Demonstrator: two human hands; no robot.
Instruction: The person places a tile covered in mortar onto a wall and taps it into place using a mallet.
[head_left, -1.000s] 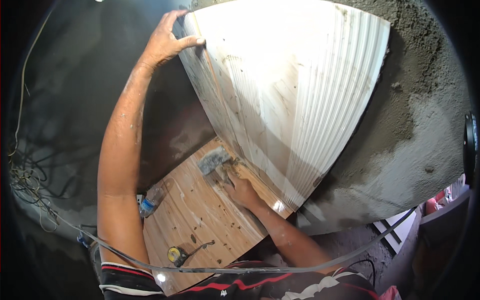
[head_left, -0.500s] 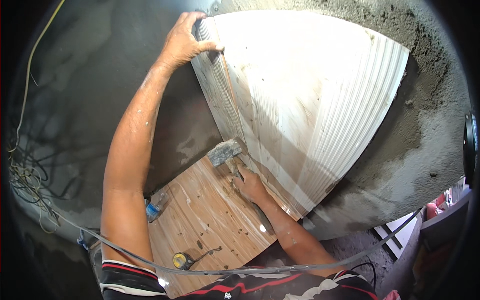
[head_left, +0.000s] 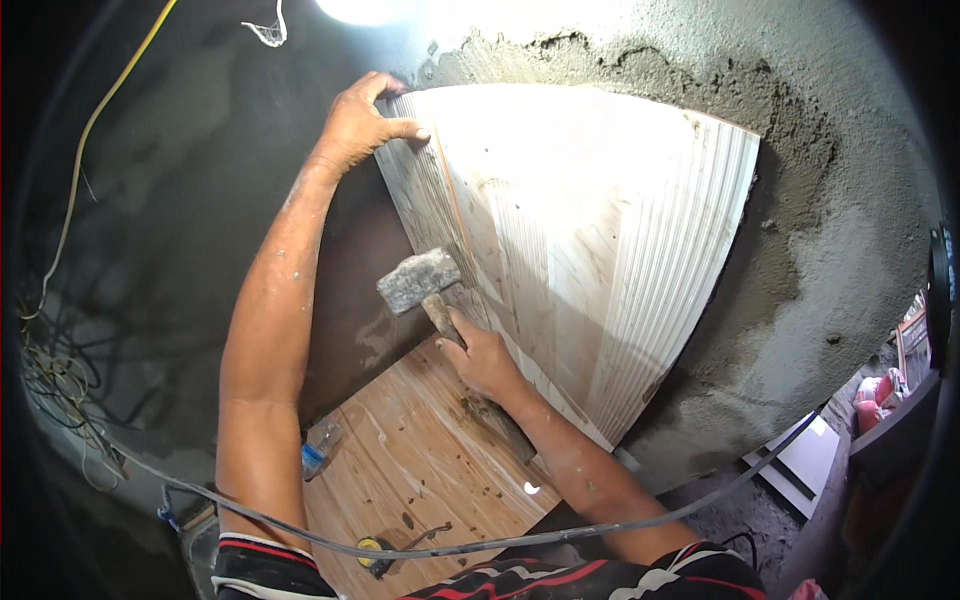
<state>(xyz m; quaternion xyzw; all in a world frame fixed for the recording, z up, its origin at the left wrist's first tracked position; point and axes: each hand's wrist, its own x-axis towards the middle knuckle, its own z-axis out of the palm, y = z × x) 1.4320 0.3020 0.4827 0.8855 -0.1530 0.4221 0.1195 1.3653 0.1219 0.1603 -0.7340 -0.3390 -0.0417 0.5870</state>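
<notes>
Against the wet mortar wall stands a pale, ribbed, marbled tile [head_left: 580, 190], its face glaring in the lamplight. An orange-brown line runs down near its left side. My left hand [head_left: 362, 128] grips the tile's upper left corner, thumb on the face and fingers over the far edge, where their tips are hidden. In my right hand [head_left: 482, 362] is a mallet [head_left: 418, 280] with a grey, dusty block head and a worn wooden handle. The fingers wrap round the handle midway. The mallet head is raised left of the tile's lower left edge, seemingly apart from it.
Below lies a brown wood-patterned board [head_left: 400, 460] with crumbs, a yellow tape measure [head_left: 375, 555] and a clear bottle with a blue label [head_left: 318, 450]. A grey cable [head_left: 420, 550] hangs across in front of me. Tangled wires [head_left: 65, 380] hang at the left.
The mallet head has swung left and upward, away from the tile's edge. My left hand keeps its hold on the corner. The view has tilted up, showing more wall and a lamp above.
</notes>
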